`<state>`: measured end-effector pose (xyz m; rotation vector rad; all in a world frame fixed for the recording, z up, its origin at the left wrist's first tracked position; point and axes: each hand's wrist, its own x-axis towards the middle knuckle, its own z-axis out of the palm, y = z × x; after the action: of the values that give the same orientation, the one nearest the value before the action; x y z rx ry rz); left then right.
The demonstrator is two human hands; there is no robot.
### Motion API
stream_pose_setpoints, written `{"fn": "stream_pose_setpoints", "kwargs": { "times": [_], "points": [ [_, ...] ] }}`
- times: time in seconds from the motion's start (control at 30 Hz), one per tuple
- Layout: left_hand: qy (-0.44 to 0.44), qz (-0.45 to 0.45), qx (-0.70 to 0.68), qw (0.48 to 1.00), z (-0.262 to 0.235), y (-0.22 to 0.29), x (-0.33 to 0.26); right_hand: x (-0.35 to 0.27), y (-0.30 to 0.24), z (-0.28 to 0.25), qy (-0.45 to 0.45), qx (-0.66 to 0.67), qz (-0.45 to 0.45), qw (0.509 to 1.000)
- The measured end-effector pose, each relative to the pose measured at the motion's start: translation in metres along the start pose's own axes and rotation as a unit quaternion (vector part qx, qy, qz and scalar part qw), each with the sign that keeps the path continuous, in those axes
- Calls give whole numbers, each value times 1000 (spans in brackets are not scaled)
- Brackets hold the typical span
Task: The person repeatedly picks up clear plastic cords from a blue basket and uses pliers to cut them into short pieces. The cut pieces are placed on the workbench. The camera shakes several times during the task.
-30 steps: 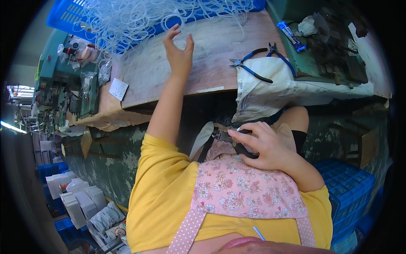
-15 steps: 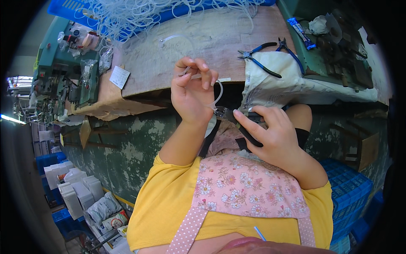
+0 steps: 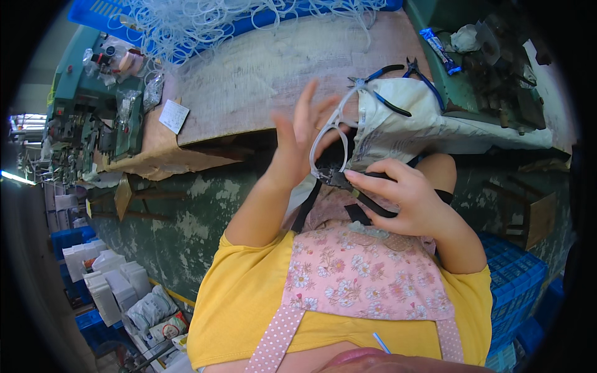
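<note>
My left hand (image 3: 303, 140) is raised in front of the bench edge, fingers spread, with a thin white plastic ring (image 3: 328, 132) looped against its fingertips. The lower end of the ring sits in the jaws of a black hand tool (image 3: 364, 193) that my right hand (image 3: 407, 202) grips just above my lap. Both hands are close together, below the wooden bench top (image 3: 267, 68). A tangled pile of the same white rings (image 3: 205, 22) lies in a blue crate (image 3: 109, 13) at the far side of the bench.
Blue-handled pliers (image 3: 398, 78) lie on a white sack (image 3: 435, 124) at the bench's right. A small paper slip (image 3: 173, 116) lies at its left, beside green machinery (image 3: 93, 112). Blue crates (image 3: 513, 280) stand at lower right; white boxes (image 3: 99, 280) at lower left.
My left hand reached to the ring pile, drew back with one white ring, and now holds it at the black tool in my right hand, which barely moved.
</note>
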<state>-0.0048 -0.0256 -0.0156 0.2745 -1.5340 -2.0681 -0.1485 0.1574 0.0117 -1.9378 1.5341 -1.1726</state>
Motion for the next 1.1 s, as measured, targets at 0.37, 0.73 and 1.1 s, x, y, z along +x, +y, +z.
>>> {"fn": "stream_pose_setpoints", "kwargs": {
  "times": [0.37,0.73,1.1],
  "points": [
    [169,199,-123,957,16,-16,-4,3,-2,7,96,380,81,916],
    [125,190,-259,939,26,9,-3,2,-16,17,67,-221,8,973],
    [115,193,-241,944,26,8,-3,3,-17,14,44,-210,24,976]
  ]
}}
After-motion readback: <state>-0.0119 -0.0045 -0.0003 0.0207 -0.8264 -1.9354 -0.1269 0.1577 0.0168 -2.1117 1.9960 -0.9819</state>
